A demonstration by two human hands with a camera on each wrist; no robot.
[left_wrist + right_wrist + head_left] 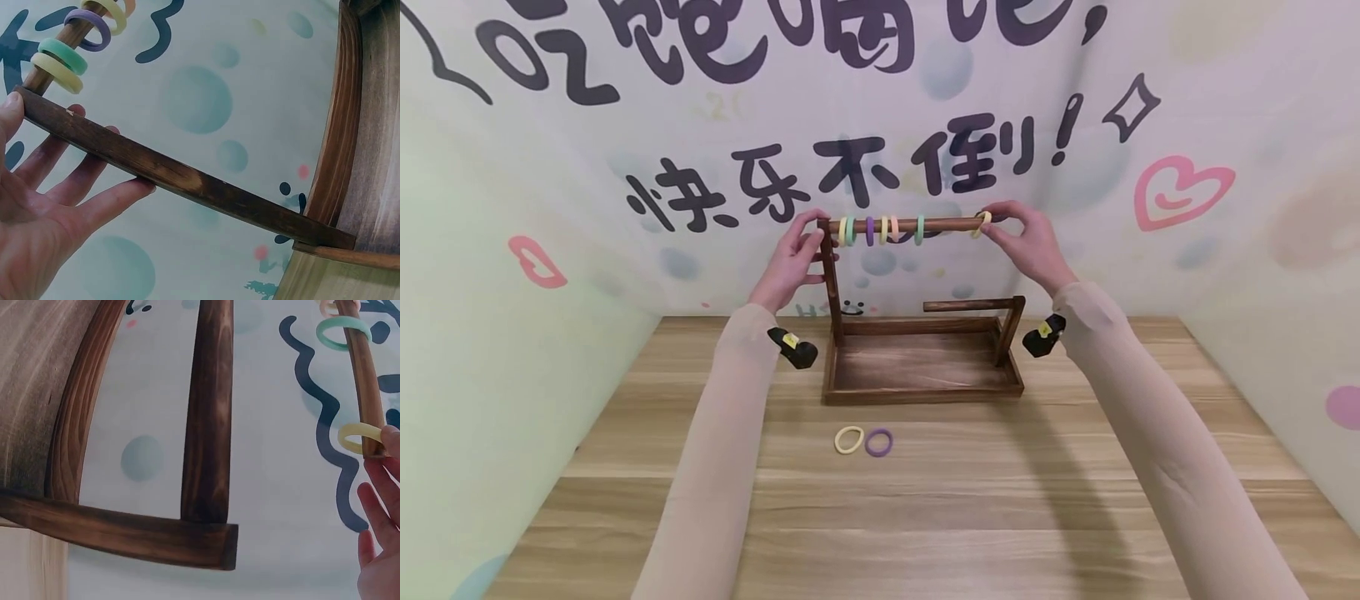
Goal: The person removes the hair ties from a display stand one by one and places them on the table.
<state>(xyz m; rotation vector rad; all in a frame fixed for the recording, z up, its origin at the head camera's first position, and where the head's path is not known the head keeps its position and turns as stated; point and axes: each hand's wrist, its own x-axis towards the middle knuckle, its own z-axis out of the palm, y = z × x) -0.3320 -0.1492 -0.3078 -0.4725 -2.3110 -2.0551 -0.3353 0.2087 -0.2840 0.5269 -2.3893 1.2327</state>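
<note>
Ring at two o'clock, pale yellow, our right hand pinching it around the free tip of the upper bar! At ten, our left hand grips the post. Letting go early could drop it; shoving sideways might tilt our rack.
</note>
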